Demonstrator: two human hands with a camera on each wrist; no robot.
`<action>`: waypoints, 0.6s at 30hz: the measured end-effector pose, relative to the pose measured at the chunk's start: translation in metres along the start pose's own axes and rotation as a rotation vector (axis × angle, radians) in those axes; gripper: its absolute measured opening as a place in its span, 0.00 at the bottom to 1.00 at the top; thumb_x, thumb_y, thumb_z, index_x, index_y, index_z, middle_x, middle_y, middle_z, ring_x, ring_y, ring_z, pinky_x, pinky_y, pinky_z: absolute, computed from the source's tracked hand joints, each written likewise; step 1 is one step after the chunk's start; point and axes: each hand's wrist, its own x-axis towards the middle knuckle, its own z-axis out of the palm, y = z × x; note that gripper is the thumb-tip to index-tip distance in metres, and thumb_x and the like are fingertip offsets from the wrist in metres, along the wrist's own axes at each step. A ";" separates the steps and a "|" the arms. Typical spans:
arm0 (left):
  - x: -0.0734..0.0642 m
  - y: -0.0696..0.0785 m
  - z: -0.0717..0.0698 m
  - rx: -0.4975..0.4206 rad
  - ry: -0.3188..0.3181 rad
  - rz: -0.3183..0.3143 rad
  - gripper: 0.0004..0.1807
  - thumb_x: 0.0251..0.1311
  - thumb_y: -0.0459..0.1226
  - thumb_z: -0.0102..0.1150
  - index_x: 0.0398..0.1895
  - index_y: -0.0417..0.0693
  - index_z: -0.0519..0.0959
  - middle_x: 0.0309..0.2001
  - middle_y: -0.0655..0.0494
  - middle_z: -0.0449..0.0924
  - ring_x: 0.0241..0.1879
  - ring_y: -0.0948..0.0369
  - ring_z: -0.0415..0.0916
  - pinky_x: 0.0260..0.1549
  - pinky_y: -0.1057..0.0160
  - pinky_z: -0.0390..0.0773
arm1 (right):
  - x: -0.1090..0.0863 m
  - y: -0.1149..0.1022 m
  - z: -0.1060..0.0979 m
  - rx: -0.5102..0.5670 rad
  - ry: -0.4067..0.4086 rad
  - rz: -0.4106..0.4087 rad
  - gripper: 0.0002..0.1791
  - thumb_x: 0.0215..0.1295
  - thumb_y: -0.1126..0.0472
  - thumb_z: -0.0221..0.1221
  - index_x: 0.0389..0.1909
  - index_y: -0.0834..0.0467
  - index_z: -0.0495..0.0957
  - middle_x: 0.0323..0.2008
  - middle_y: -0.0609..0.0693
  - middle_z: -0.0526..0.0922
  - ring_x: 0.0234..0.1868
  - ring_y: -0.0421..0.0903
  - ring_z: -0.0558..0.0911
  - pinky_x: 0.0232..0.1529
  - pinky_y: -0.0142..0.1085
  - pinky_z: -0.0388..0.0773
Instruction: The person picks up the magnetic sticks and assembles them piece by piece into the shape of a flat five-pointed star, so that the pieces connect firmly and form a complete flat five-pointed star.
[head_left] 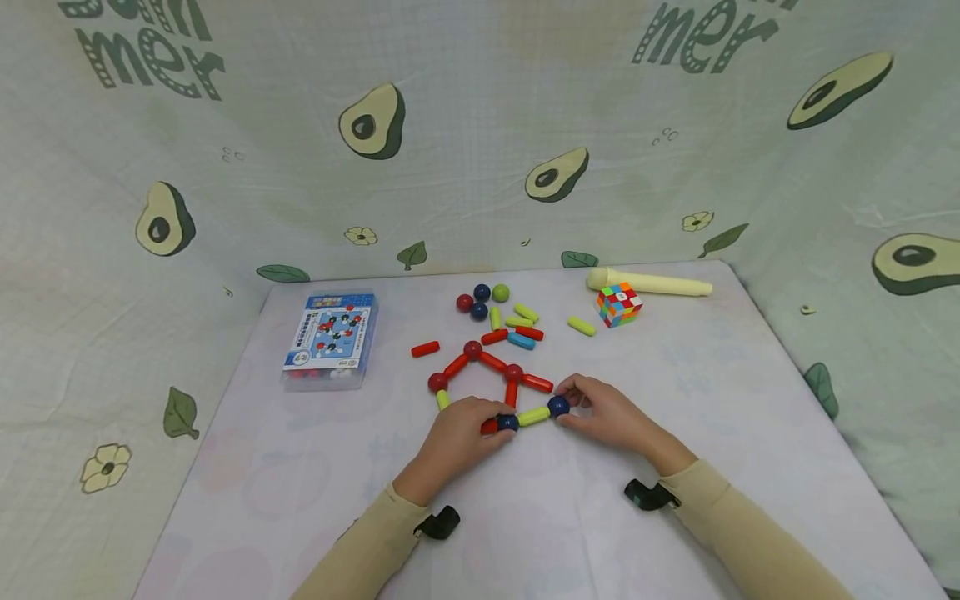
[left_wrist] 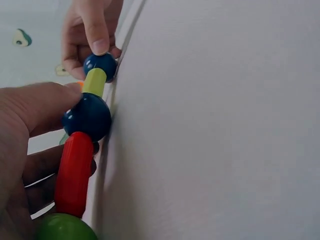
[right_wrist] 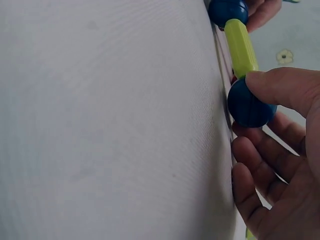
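My left hand [head_left: 467, 435] pinches a dark blue ball [left_wrist: 87, 118] between thumb and fingers. A red rod [left_wrist: 73, 172] joins that ball to a green ball [left_wrist: 66, 228], which the left hand hides in the head view. With thumb and fingertips, my right hand [head_left: 611, 417] grips another dark blue ball [right_wrist: 250, 104]. A yellow-green rod [head_left: 534, 416] links the two blue balls. Behind the hands lies the rest of the frame, with a red ball [head_left: 438, 382] at its left, a red ball [head_left: 472, 350] at its top and a red ball [head_left: 513, 373] in the middle, joined by red rods.
Loose balls, one of them a green ball [head_left: 500, 292], lie at the back with several rods, including a blue rod [head_left: 521, 340]. At the left is a clear plastic box [head_left: 327, 342]. A puzzle cube [head_left: 619, 305] and a pale yellow microphone-shaped stick [head_left: 660, 283] lie back right.
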 end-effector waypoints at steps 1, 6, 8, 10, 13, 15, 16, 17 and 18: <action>0.002 0.001 -0.001 0.008 0.003 0.005 0.22 0.60 0.53 0.71 0.58 0.64 0.84 0.47 0.66 0.85 0.45 0.64 0.78 0.45 0.65 0.80 | 0.000 0.001 0.000 0.003 0.005 -0.002 0.20 0.63 0.55 0.71 0.53 0.50 0.77 0.42 0.40 0.79 0.44 0.41 0.77 0.51 0.43 0.78; 0.017 0.005 -0.016 0.071 -0.006 0.029 0.21 0.61 0.52 0.70 0.57 0.61 0.84 0.46 0.66 0.85 0.45 0.64 0.79 0.47 0.63 0.81 | -0.001 0.005 0.001 0.008 0.031 -0.002 0.20 0.63 0.53 0.71 0.53 0.50 0.78 0.41 0.40 0.79 0.43 0.41 0.77 0.49 0.40 0.78; 0.028 0.007 -0.023 0.108 -0.017 0.049 0.22 0.61 0.51 0.70 0.58 0.61 0.84 0.47 0.65 0.86 0.47 0.63 0.80 0.49 0.61 0.81 | -0.001 0.006 0.001 0.021 0.040 0.007 0.20 0.62 0.52 0.71 0.53 0.50 0.78 0.41 0.41 0.79 0.44 0.42 0.77 0.49 0.40 0.77; 0.040 0.009 -0.029 0.147 -0.032 0.073 0.22 0.62 0.50 0.70 0.59 0.61 0.83 0.50 0.64 0.85 0.50 0.62 0.79 0.52 0.60 0.80 | -0.002 0.007 0.002 0.038 0.048 0.024 0.20 0.62 0.51 0.71 0.52 0.49 0.77 0.41 0.41 0.79 0.44 0.42 0.77 0.50 0.41 0.77; 0.060 0.010 -0.034 0.170 -0.063 0.113 0.23 0.62 0.49 0.71 0.60 0.60 0.82 0.54 0.62 0.83 0.54 0.61 0.77 0.55 0.59 0.78 | -0.001 0.007 0.004 0.073 0.049 0.036 0.21 0.62 0.51 0.71 0.53 0.50 0.77 0.41 0.42 0.79 0.45 0.43 0.77 0.51 0.43 0.76; 0.072 0.010 -0.034 0.172 -0.101 0.130 0.24 0.62 0.48 0.70 0.61 0.59 0.82 0.56 0.62 0.82 0.58 0.61 0.74 0.58 0.59 0.76 | -0.001 0.008 0.005 0.090 0.048 0.040 0.21 0.62 0.51 0.71 0.53 0.50 0.77 0.42 0.42 0.79 0.45 0.43 0.77 0.52 0.44 0.76; 0.077 0.010 -0.034 0.167 -0.124 0.138 0.24 0.62 0.48 0.71 0.61 0.59 0.82 0.57 0.62 0.81 0.59 0.61 0.73 0.59 0.59 0.76 | 0.000 0.008 0.006 0.095 0.049 0.039 0.21 0.62 0.51 0.71 0.53 0.50 0.77 0.42 0.42 0.79 0.45 0.43 0.77 0.52 0.43 0.76; 0.082 0.009 -0.033 0.160 -0.149 0.147 0.24 0.62 0.48 0.71 0.61 0.59 0.81 0.58 0.62 0.80 0.60 0.61 0.72 0.59 0.60 0.76 | 0.000 0.009 0.006 0.097 0.050 0.035 0.21 0.62 0.50 0.71 0.53 0.49 0.77 0.42 0.41 0.79 0.45 0.43 0.77 0.52 0.43 0.76; 0.087 0.008 -0.032 0.153 -0.174 0.157 0.23 0.63 0.47 0.70 0.61 0.59 0.81 0.57 0.62 0.80 0.59 0.61 0.72 0.58 0.60 0.76 | 0.000 0.010 0.007 0.099 0.051 0.031 0.21 0.63 0.50 0.71 0.53 0.49 0.77 0.42 0.41 0.79 0.45 0.43 0.77 0.52 0.43 0.76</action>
